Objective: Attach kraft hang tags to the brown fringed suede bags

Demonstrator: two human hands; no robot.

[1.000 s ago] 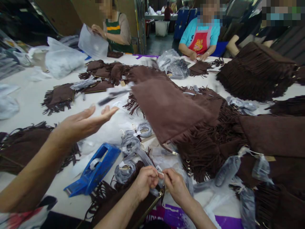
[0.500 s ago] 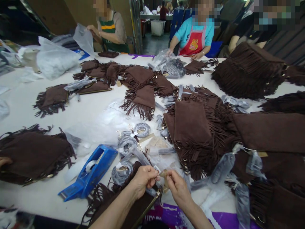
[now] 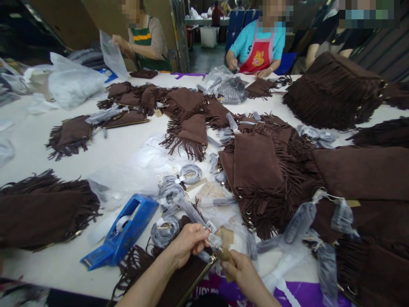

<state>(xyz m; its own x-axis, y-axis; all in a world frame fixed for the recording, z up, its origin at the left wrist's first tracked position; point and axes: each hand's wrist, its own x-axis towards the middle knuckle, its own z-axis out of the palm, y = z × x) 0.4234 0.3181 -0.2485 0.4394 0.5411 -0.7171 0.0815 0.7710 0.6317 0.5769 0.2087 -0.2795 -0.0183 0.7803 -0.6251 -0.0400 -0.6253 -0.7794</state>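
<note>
My left hand [image 3: 191,244] is closed in a pinch on a small white label [image 3: 211,227], just above a dark brown fringed bag [image 3: 179,279]. A brown card tag [image 3: 226,238] is gripped at its lower part between the fingers and thumb of my right hand [image 3: 239,267]. Clear plastic wrap lies between the two hands, close to the metal ring at the end of the bag's gold zipper [image 3: 201,279]. My forearms cover part of this bag. Left of my hands rests a coiled strap in grey wrapping [image 3: 164,232].
A blue tape dispenser [image 3: 119,232] stands at left, beside another fringed bag [image 3: 41,213]. Stacked brown bags [image 3: 258,164] fill the right, with plastic-wrapped parts [image 3: 300,221] hanging near. Across the table [image 3: 28,128], co-workers handle bags and plastic.
My right hand has moved down, and the card tag now shows its broad face. The fringed bag at far left has turned and slid left; the hand on it is barely seen now.
</note>
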